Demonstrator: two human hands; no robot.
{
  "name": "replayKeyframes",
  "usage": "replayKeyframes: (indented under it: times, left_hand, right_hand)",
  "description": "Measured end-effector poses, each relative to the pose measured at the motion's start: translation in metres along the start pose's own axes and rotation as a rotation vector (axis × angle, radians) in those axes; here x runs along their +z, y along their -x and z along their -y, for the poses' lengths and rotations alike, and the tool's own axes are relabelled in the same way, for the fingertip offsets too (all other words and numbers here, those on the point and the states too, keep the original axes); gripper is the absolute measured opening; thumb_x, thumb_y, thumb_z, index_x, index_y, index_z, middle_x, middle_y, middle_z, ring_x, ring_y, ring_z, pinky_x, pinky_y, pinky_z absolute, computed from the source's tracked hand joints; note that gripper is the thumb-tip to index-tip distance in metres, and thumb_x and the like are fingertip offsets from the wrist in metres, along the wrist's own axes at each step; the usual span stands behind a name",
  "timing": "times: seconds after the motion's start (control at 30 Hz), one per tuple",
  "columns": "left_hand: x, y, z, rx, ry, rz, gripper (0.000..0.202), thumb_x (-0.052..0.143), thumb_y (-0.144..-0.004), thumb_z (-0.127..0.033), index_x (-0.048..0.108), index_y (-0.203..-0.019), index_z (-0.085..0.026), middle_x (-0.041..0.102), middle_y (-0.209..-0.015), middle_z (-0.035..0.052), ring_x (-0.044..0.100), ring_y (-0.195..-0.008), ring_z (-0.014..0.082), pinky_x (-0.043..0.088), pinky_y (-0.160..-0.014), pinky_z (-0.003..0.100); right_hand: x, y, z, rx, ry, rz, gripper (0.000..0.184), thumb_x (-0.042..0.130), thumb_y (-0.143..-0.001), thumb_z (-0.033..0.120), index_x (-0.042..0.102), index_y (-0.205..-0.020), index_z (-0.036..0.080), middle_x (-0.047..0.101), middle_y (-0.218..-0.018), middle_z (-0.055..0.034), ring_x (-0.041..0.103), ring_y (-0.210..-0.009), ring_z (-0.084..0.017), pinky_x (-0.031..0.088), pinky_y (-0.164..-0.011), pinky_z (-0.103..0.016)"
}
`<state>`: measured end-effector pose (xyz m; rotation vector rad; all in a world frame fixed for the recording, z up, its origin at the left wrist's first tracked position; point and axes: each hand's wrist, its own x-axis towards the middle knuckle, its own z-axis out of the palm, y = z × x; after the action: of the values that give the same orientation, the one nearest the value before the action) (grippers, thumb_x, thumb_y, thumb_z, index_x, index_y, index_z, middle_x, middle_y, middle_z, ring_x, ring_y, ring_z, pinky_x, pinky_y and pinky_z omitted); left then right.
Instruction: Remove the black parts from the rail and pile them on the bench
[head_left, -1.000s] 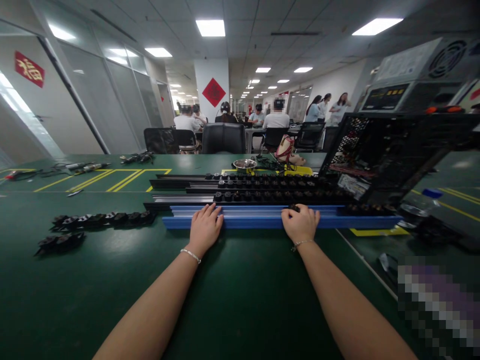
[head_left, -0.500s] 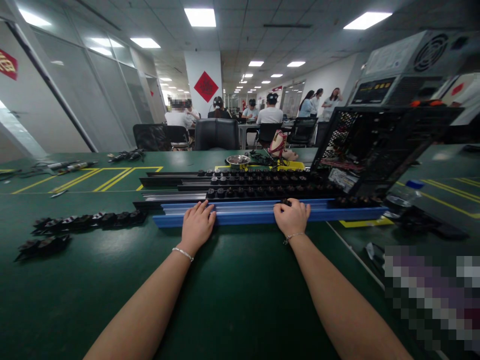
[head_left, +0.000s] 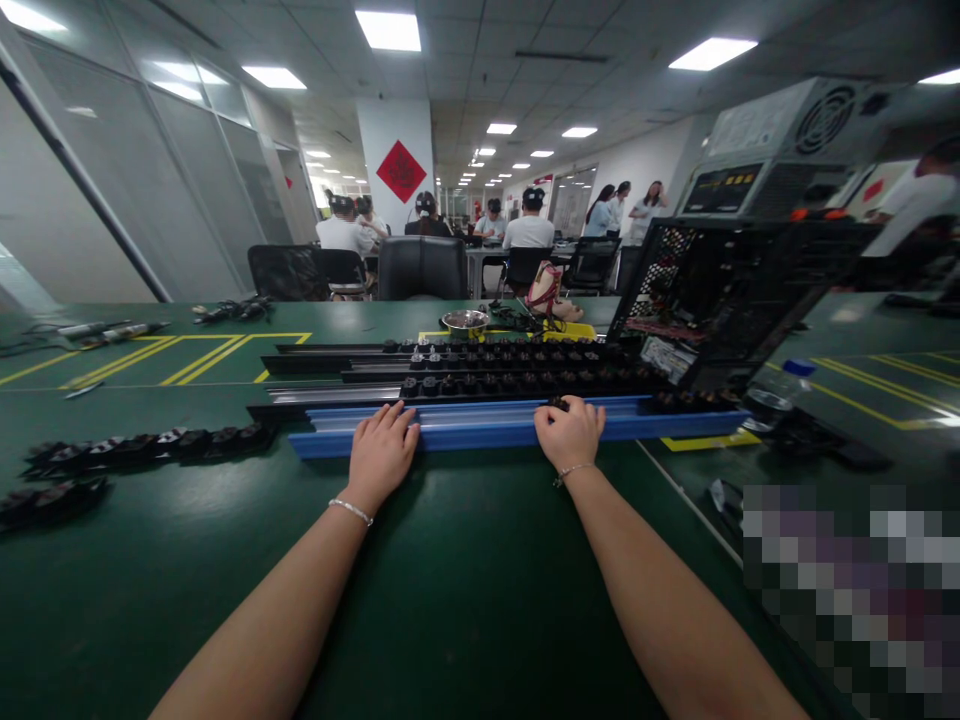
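A long blue rail with a channel lies across the green table in front of me. My left hand grips it left of its middle, fingers laid over the channel and thumb against the near side. Farther right, my right hand is closed round a small black part in the channel; the fingers hide most of it. Similar dark parts sit in the rail's right end. Just behind are black rails carrying rows of small black round parts.
Strips of black parts lie at the left. An opened computer case stands at the right, near a clear bottle with a blue cap. Behind the rails are a metal bowl and a yellow tray. People sit farther back.
The view has turned slightly, so everything appears shifted to the left. Both hands keep their places on the blue rail.
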<state>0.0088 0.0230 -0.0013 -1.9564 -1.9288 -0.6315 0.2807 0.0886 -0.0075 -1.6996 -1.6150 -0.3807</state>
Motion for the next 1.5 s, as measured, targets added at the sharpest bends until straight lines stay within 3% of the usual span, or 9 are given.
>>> replayKeyframes:
  times: [1.07, 1.27, 1.5]
  left_hand:
    - [-0.0016, 0.0006, -0.0025, 0.0, -0.003, 0.022, 0.045, 0.028, -0.09, -0.04, 0.056, -0.121, -0.024, 0.051, -0.133, 0.0053, 0.041, -0.125, 0.024, 0.034, -0.099, 0.042]
    - [-0.0006, 0.0007, -0.0025, -0.006, 0.0, 0.02, 0.045, 0.028, -0.09, -0.041, 0.056, -0.121, -0.025, 0.05, -0.134, 0.0049, 0.041, -0.126, 0.0236, 0.033, -0.1, 0.042]
    - [-0.0004, 0.0005, -0.0031, 0.001, -0.009, 0.023, 0.046, 0.027, -0.09, -0.04, 0.056, -0.121, -0.024, 0.05, -0.134, 0.0056, 0.041, -0.126, 0.0241, 0.034, -0.099, 0.042]
  right_hand:
    - [-0.003, 0.0023, 0.0041, -0.044, -0.036, 0.033, 0.029, 0.046, -0.077, 0.032, 0.073, -0.069, 0.025, 0.057, -0.096, -0.0069, 0.043, -0.087, -0.021, 0.023, -0.098, -0.049]
    - [-0.0038, 0.0017, 0.0035, -0.065, -0.05, 0.056, 0.028, 0.047, -0.078, 0.031, 0.074, -0.071, 0.025, 0.057, -0.097, -0.0081, 0.043, -0.086, -0.021, 0.029, -0.09, -0.042]
    - [-0.0059, 0.0014, 0.0036, -0.081, -0.024, 0.079, 0.029, 0.046, -0.08, 0.031, 0.074, -0.074, 0.027, 0.058, -0.097, -0.0076, 0.043, -0.087, -0.02, 0.028, -0.088, -0.04]
